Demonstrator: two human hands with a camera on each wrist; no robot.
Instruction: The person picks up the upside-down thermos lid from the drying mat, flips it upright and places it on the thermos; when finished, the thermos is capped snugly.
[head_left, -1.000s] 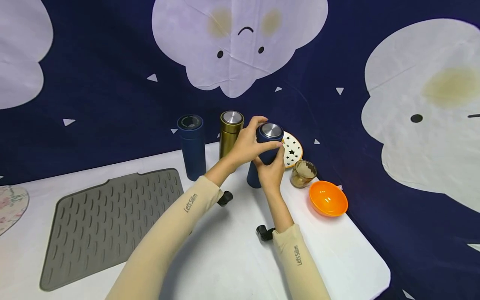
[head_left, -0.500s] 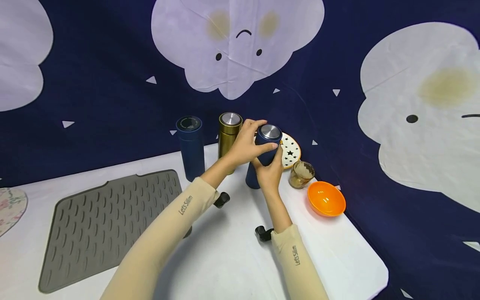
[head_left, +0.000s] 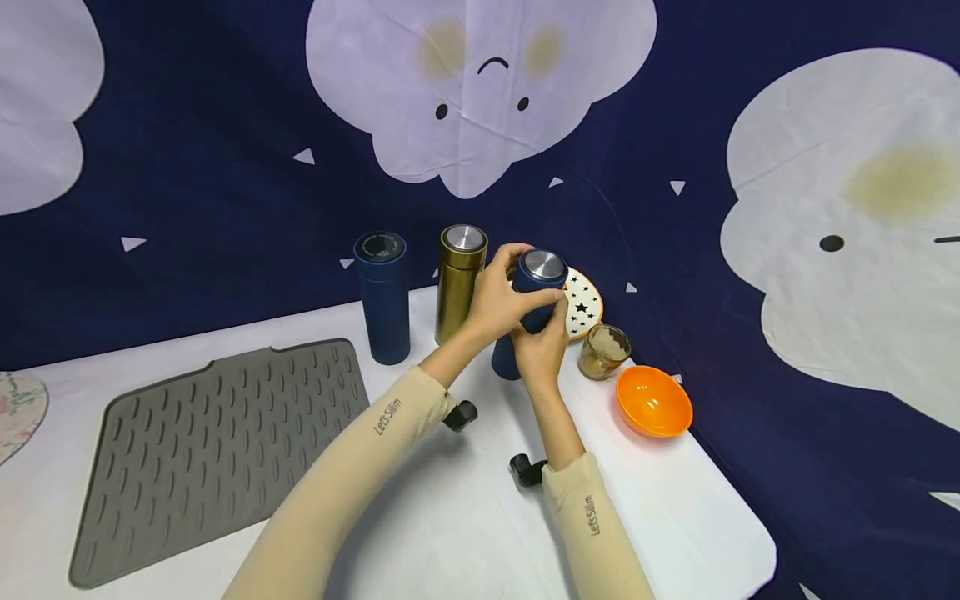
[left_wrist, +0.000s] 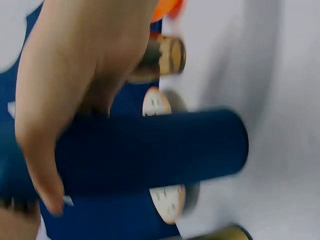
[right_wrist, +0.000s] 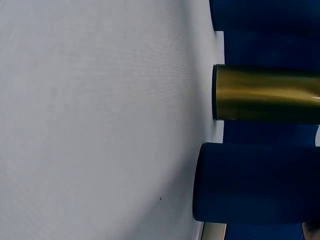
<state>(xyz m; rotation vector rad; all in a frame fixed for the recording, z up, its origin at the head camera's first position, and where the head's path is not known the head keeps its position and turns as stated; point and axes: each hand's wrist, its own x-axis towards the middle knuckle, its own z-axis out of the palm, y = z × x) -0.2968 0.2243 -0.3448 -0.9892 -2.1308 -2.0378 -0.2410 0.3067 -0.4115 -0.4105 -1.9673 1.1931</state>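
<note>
In the head view, a navy flask (head_left: 506, 360) with a shiny metal disc on its cap stands on the white table, its lower body below my hands. My left hand (head_left: 501, 298) grips the cap from the left, thumb across the front. Just below it, my right hand (head_left: 542, 348) holds the upper body between thumb and fingers. The left wrist view shows the right hand (left_wrist: 80, 65) wrapped on the flask (left_wrist: 160, 150), with part of the left hand (left_wrist: 17, 222) at the lower left corner. Its base (right_wrist: 200, 185) meets the table in the right wrist view.
To the left stand a gold flask (head_left: 455, 300) and a second navy flask (head_left: 386, 308). A star-patterned plate (head_left: 585, 304), a brown glass cup (head_left: 604, 352) and an orange bowl (head_left: 655, 402) line the right side. A grey ridged mat (head_left: 225, 450) covers the left.
My left wrist and forearm have swung slightly right and toward me while the fingers stay on the cap. The right hand and flask have kept nearly the same place.
</note>
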